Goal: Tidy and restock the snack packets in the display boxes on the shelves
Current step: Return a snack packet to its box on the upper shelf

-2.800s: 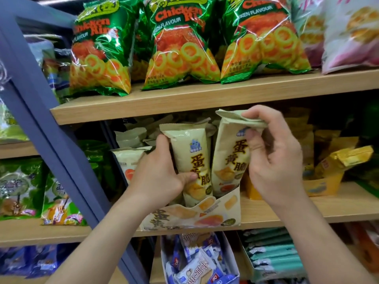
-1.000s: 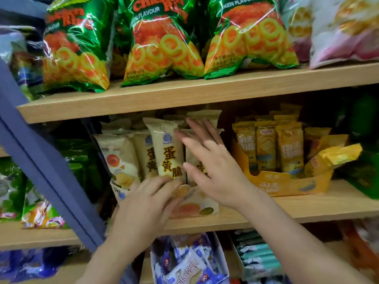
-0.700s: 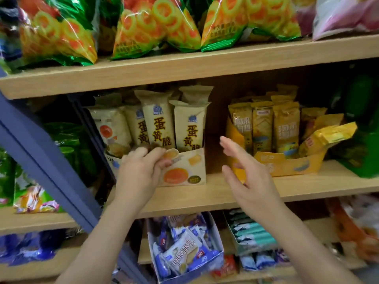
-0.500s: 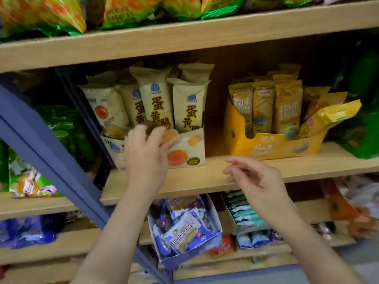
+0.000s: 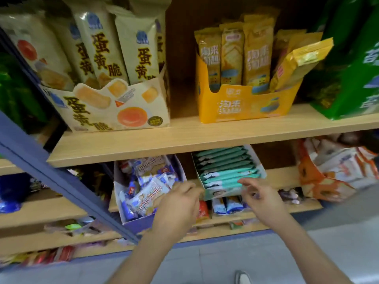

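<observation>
Photographer: Both hands have dropped from the cream display box [image 5: 123, 111], which stands on the shelf board [image 5: 205, 140], to the tier beneath that board.

Desk: Room to move?

Photographer: On the board, a bare gap separates the cream box from the yellow display box [image 5: 242, 107]. Below the board, the purple display box [image 5: 141, 223] and the teal-packet box [image 5: 217, 194] stand near each other with a narrow gap between. A blue frame post [image 5: 61, 181] cuts across the purple box's lower left corner.

Desk: Hands?

Photographer: The left hand [image 5: 176, 203] is at the purple box's right wall, just beside its blue-and-white packets [image 5: 147, 193] — fingers bent, and blur hides whether they grip anything. The right hand [image 5: 260, 199] hovers at the teal box's front edge, fingers apart and loose, holding nothing.
</observation>
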The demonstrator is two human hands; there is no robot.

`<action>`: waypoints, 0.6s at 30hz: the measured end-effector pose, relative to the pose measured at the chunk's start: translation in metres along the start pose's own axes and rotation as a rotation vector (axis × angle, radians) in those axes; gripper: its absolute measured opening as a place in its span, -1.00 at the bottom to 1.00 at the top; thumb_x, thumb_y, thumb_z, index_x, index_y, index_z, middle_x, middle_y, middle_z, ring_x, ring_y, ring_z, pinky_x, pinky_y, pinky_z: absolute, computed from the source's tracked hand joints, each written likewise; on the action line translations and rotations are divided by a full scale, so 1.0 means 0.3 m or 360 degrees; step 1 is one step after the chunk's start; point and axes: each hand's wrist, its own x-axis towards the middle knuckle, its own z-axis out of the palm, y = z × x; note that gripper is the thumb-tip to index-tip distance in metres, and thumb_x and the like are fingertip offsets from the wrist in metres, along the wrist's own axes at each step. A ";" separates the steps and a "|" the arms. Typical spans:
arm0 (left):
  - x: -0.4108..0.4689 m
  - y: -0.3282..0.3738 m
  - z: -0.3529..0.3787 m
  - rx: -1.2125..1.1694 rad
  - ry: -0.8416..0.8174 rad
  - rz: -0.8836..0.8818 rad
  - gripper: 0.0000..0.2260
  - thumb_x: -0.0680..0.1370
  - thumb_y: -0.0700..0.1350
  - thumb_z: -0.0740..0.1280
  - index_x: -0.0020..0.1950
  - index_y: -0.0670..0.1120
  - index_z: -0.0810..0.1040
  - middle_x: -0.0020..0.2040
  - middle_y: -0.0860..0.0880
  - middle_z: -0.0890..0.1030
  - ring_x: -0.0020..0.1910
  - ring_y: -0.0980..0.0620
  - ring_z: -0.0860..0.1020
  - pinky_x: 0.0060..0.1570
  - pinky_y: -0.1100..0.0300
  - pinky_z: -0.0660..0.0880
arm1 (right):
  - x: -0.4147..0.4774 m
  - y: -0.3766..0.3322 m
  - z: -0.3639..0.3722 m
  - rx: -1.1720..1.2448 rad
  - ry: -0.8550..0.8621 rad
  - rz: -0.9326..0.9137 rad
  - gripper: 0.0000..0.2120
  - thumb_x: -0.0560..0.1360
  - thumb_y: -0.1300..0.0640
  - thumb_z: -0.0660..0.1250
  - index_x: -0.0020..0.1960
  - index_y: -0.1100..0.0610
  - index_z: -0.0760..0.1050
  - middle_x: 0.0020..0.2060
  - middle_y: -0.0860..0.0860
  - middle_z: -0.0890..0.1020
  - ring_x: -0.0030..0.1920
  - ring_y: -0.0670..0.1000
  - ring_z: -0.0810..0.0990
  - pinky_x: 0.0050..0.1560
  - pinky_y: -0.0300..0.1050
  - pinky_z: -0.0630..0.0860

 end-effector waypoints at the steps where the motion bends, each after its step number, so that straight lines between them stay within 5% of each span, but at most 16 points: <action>1: 0.012 0.039 0.048 0.0049 -0.0115 -0.0003 -0.78 0.32 -0.19 0.47 -0.05 -0.02 0.66 -0.12 0.03 0.61 -0.22 -0.04 0.61 -0.40 0.17 0.57 | -0.004 0.044 0.000 -0.0110 -0.0002 -0.0022 -0.67 0.55 0.20 0.35 0.29 -0.01 0.50 0.15 -0.07 0.54 -0.23 -0.12 0.55 -0.19 -0.40 0.43; 3: 0.052 0.097 0.131 0.0231 -0.0333 -0.0114 -0.62 0.35 -0.18 0.50 0.14 0.01 0.60 0.09 0.01 0.58 -0.09 -0.06 0.62 -0.32 0.14 0.58 | 0.003 0.107 -0.013 -0.0317 -0.0065 -0.0068 -0.51 0.56 0.15 0.33 0.45 -0.10 0.33 0.42 -0.03 0.37 -0.18 -0.12 0.54 -0.09 -0.29 0.46; 6: 0.108 0.127 0.235 0.0444 -0.0601 -0.0387 -0.53 0.59 -0.12 0.25 0.49 0.05 0.25 0.46 -0.05 0.27 0.13 -0.18 0.56 -0.08 0.02 0.53 | 0.028 0.162 -0.031 -0.0638 -0.0256 -0.0016 -0.39 0.61 0.11 0.24 0.55 -0.19 0.07 0.57 -0.07 0.07 0.33 0.07 0.38 0.22 -0.04 0.42; 12: 0.151 0.108 0.357 0.0471 -0.0570 -0.0549 -0.77 0.59 -0.11 0.26 0.24 0.01 0.41 0.20 -0.05 0.40 -0.08 -0.22 0.62 -0.19 -0.03 0.56 | 0.044 0.261 -0.038 -0.0694 -0.0168 -0.0230 -0.54 0.59 0.20 0.22 0.47 -0.01 0.31 0.44 -0.05 0.26 0.37 0.07 0.32 0.26 -0.07 0.41; 18: 0.172 0.125 0.392 0.0461 -0.0475 -0.0536 -0.87 0.55 -0.15 0.33 0.06 0.00 0.45 0.11 0.03 0.46 -0.17 -0.15 0.62 -0.30 0.04 0.56 | 0.039 0.319 -0.074 -0.0582 -0.0050 -0.0291 -0.57 0.59 0.20 0.22 0.44 0.00 0.35 0.40 -0.09 0.30 0.20 0.04 0.48 -0.01 -0.19 0.44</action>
